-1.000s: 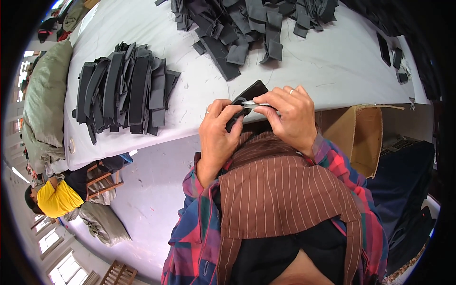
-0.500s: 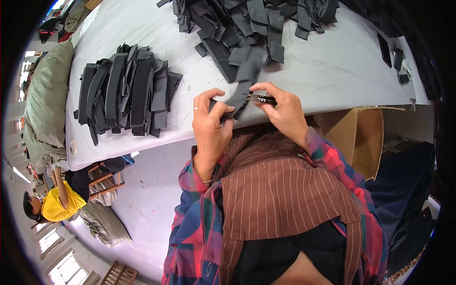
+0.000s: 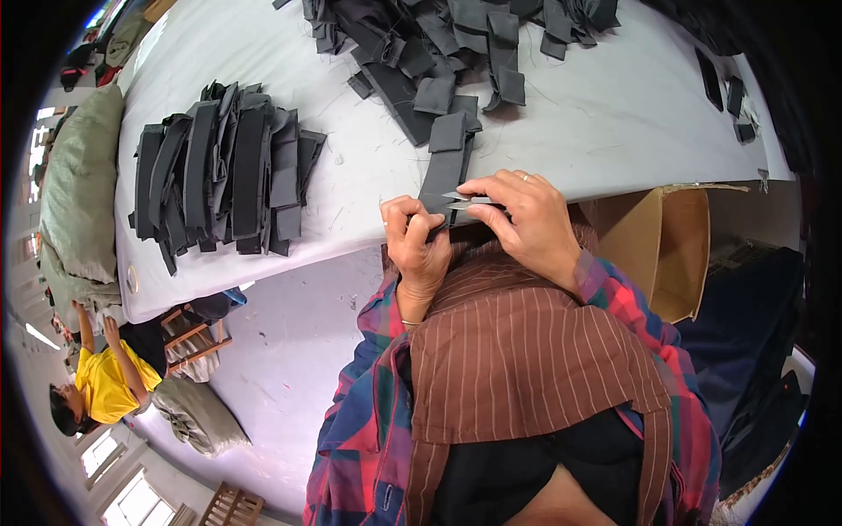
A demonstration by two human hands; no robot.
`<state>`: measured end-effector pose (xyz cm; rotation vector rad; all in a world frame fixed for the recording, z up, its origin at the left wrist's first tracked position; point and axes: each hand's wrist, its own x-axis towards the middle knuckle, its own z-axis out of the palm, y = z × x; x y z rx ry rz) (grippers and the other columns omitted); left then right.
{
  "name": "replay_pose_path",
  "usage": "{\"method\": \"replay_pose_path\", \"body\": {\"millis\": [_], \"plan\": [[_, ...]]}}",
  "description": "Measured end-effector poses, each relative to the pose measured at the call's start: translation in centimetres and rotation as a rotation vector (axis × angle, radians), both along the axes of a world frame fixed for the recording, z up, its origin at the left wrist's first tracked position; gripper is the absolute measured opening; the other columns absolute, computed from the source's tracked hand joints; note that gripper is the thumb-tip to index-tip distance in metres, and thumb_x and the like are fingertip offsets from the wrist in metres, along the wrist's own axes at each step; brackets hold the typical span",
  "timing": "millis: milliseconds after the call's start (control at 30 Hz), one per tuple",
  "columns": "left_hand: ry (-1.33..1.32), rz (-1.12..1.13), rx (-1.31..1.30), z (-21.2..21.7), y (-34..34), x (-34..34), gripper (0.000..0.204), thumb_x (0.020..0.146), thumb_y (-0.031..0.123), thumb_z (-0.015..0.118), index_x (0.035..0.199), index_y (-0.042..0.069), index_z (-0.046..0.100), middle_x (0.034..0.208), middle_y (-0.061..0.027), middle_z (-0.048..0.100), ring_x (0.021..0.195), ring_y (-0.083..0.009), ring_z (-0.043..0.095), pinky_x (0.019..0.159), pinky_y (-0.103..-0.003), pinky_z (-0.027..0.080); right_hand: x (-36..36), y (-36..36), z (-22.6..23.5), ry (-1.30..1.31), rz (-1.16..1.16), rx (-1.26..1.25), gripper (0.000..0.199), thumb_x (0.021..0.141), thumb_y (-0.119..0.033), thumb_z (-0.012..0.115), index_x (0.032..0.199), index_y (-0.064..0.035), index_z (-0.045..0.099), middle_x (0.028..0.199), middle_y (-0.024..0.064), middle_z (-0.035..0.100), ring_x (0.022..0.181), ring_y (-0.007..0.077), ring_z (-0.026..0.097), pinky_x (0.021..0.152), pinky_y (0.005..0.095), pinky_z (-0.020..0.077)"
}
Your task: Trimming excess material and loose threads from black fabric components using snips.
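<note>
- Your left hand: thumb and bent fingers pinched together on the near end of a dark grey fabric strip; ring on one finger.
- Strip: at the front edge of the white table, running away from you across the top; far end beside the loose pile, can't tell if touching.
- Your right hand: clamped on small metal snips, thumb below, fingers above; ring here too.
- Snips: blades slightly apart, pointing left, right at the strip near your left fingers; can't tell whether they touch cloth or thread.
- Loose pile: more dark grey strips, tangled, beyond your hands, stray threads around it.
- Neat row of strips: to your left on the table, laid side by side, well apart from your hands.
- Table's right end: flat dark rectangular object, small dark scraps near it.
- Cardboard box: open, below table edge, right of your right hand.
- You: brown striped apron over plaid shirt.
- Far left: pale green sack against the table; person in yellow near a wooden stool.
</note>
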<state>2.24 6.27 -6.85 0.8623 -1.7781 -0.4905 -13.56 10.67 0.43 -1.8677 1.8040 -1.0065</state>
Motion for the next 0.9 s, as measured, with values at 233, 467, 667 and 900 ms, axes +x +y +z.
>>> {"method": "replay_pose_path", "body": {"millis": [233, 467, 667, 900], "plan": [[0.019, 0.026, -0.007, -0.5, 0.5, 0.1, 0.033, 0.048, -0.014, 0.064, 0.073, 0.005, 0.055, 0.077, -0.0074, 0.046, 0.076, -0.026, 0.05, 0.066, -0.035, 0.042, -0.7, 0.0, -1.7, 0.03, -0.08, 0.046, 0.011, 0.081, -0.015, 0.065, 0.09, -0.0095, 0.065, 0.077, 0.0053, 0.063, 0.069, 0.0247, 0.057, 0.064, 0.0352, 0.0438], [-0.007, 0.05, 0.057, -0.6, 0.5, 0.2, 0.034, 0.048, -0.014, 0.063, 0.073, 0.007, 0.056, 0.077, -0.0073, 0.046, 0.076, -0.0259, 0.05, 0.065, -0.035, 0.042, -1.5, -0.1, -0.9, 0.032, -0.052, 0.101, 0.011, 0.082, -0.02, 0.065, 0.087, -0.01, 0.063, 0.072, 0.0056, 0.063, 0.069, 0.0261, 0.06, 0.064, 0.0369, 0.0449], [-0.028, 0.021, -0.023, -0.4, 0.2, 0.1, 0.034, 0.048, -0.017, 0.059, 0.074, 0.006, 0.056, 0.076, -0.0065, 0.045, 0.073, -0.0221, 0.048, 0.063, -0.031, 0.042, -1.7, -0.2, -1.3, -0.034, -0.002, 0.13, 0.011, 0.08, -0.019, 0.066, 0.086, -0.0093, 0.065, 0.072, 0.0085, 0.063, 0.068, 0.0276, 0.061, 0.063, 0.0374, 0.045], [-0.019, 0.026, -0.023, -0.1, 0.2, 0.3, 0.034, 0.047, -0.016, 0.059, 0.072, 0.006, 0.055, 0.075, -0.0057, 0.045, 0.073, -0.0227, 0.048, 0.063, -0.031, 0.041, -2.0, -0.6, -0.9, 0.001, 0.017, 0.169, 0.011, 0.079, -0.018, 0.066, 0.085, -0.0092, 0.066, 0.073, 0.008, 0.065, 0.07, 0.027, 0.062, 0.062, 0.0378, 0.0448]]}}
